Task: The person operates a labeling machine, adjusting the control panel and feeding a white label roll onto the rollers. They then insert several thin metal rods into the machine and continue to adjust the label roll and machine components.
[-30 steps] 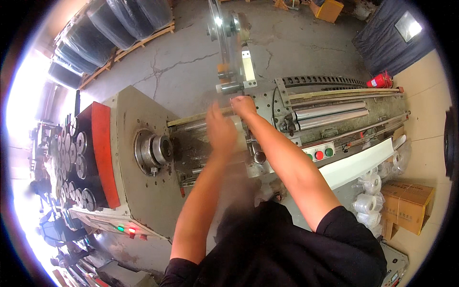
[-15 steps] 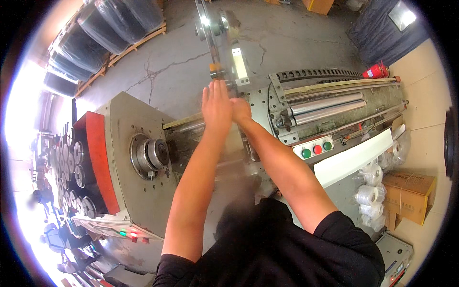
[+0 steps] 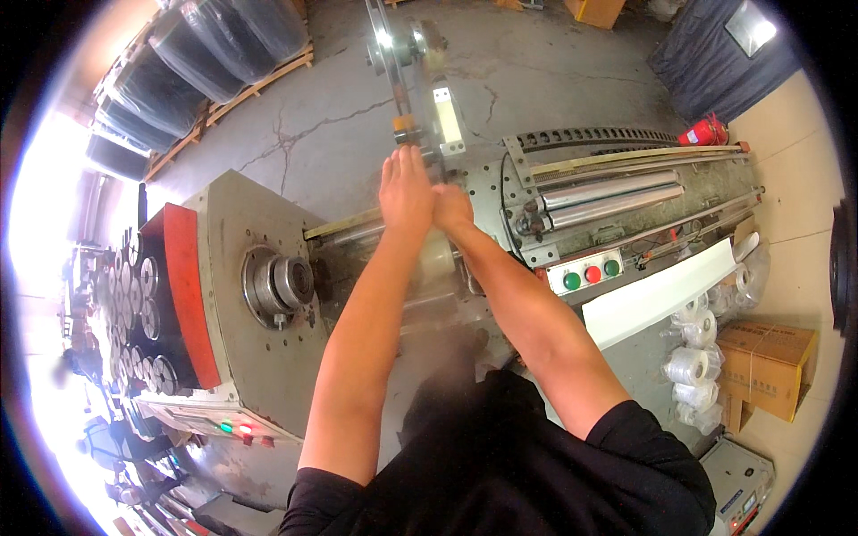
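Beside the drilled metal plate [image 3: 485,204], the fingers of the left hand [image 3: 407,196] lie straight and close together, their tips near a small dark roller [image 3: 407,138], while the right hand [image 3: 454,206] sits partly curled just beside it; whether either has hold of anything, I cannot tell. Just below the hands shows a blurred pale roll [image 3: 436,257], with a metal chuck [image 3: 291,281] farther left and a three-button panel [image 3: 583,273] to the right.

White glare burns out the left edge of the frame; a sharp glint sits on the metal rail [image 3: 385,54] at upper centre. Soft blur hazes the lower centre; fisheye distortion bends edges toward black corners.
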The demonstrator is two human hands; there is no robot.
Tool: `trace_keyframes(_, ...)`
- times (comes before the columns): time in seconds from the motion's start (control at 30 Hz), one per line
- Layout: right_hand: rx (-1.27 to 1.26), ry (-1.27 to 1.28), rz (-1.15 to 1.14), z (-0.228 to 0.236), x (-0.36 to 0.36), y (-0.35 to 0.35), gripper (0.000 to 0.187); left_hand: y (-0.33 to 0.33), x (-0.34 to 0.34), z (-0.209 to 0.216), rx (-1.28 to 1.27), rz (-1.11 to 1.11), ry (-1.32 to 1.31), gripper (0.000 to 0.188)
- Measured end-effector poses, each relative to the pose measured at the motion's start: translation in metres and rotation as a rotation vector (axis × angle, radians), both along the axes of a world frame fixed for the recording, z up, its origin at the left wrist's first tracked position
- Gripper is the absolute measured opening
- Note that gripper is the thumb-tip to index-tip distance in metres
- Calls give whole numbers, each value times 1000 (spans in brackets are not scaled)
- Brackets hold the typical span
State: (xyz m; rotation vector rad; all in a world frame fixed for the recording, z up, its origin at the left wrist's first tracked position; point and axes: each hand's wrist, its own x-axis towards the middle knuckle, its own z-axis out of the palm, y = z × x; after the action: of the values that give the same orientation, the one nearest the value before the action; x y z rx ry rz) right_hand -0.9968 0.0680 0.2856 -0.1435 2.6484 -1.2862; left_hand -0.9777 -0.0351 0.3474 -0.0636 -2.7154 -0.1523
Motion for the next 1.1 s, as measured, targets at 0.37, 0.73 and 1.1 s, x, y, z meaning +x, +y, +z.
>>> trace_keyframes(0.37, 20, 89, -27, 10, 12, 9, 22, 11, -6, -4, 2, 24, 23, 53)
trace_keyframes(0.73, -17, 74, -34, 15, 21, 22, 20, 22, -9, -6, -36, 28, 60, 45)
trace_keyframes(1.1, -53, 3, -94, 0, 22, 34, 32, 28, -17, -13, -71, 43, 21, 43)
